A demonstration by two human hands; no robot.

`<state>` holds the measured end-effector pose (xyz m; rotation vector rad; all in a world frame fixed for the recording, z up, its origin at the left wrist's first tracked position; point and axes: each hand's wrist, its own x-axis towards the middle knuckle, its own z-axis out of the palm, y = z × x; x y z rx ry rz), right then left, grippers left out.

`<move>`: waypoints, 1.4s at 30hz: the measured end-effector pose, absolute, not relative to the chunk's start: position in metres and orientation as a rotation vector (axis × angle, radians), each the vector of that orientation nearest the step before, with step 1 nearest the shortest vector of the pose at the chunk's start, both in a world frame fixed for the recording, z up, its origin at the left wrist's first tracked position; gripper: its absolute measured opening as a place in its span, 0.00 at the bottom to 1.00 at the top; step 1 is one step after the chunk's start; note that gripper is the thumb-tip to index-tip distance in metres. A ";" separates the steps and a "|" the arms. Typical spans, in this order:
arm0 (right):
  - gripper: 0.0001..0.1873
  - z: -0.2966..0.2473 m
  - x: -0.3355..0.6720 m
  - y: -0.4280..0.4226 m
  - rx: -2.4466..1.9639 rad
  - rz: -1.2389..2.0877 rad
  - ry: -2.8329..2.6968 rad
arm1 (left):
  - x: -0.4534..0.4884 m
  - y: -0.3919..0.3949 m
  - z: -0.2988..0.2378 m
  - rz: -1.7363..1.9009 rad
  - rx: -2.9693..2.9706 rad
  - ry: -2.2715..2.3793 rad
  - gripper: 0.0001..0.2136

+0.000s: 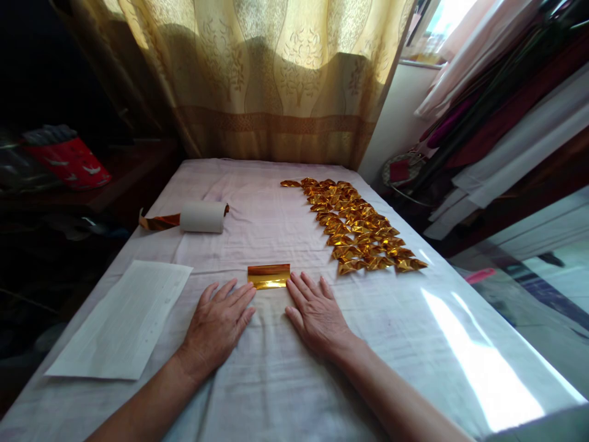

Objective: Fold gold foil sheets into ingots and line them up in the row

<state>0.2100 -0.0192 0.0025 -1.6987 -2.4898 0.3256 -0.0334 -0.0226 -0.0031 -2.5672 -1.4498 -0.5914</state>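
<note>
A small rectangle of shiny gold foil paper (269, 277) lies flat on the cloth-covered table (257, 380), between my hands. My left hand (219, 319) rests palm down with its fingers stretched out, its fingertips at the foil's lower left corner. On the other side my right hand (317, 310) also lies flat, fingers slightly spread, with the index fingertip at the foil's right edge. Neither hand grips anything. To the right, several folded gold foil pieces (359, 224) with pointed ends are laid out in close rows.
A grey-white cardboard tube (202, 217) with gold foil sticking out lies at the back left. In front of it is a sheet of printed paper (122, 322). A red container (76, 162) stands on a dark side surface. Curtains (280, 80) hang behind; clothes (510, 116) hang at right.
</note>
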 end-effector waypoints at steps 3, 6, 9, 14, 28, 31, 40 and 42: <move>0.28 0.001 0.209 -0.019 -1.653 0.304 -2.464 | -0.036 -0.013 -0.001 -0.682 -2.614 -1.489 0.13; 0.26 0.001 0.208 -0.016 -1.612 0.270 -2.426 | -0.035 -0.001 0.005 -0.686 -2.645 -1.660 0.08; 0.22 0.002 0.209 -0.009 -1.557 0.236 -2.365 | -0.029 0.009 0.011 -0.617 -2.551 -1.878 0.05; 0.10 0.000 0.212 0.007 -1.422 0.262 -2.235 | -0.018 0.017 0.011 -0.553 -2.442 -1.990 0.17; 0.15 -0.026 0.219 0.021 -1.355 0.272 -1.936 | -0.017 0.017 -0.003 -0.989 -2.505 -1.949 0.03; 0.10 -0.026 0.220 0.022 -1.282 0.292 -1.874 | -0.019 0.018 -0.003 -1.255 -2.623 -1.871 0.06; 0.06 -0.001 0.211 0.010 -1.106 0.534 -1.769 | -0.005 0.009 0.007 -2.261 -2.466 -2.317 0.20; 0.06 0.003 0.210 0.008 -1.108 0.578 -1.790 | -0.005 0.009 0.008 -2.376 -2.374 -2.424 0.25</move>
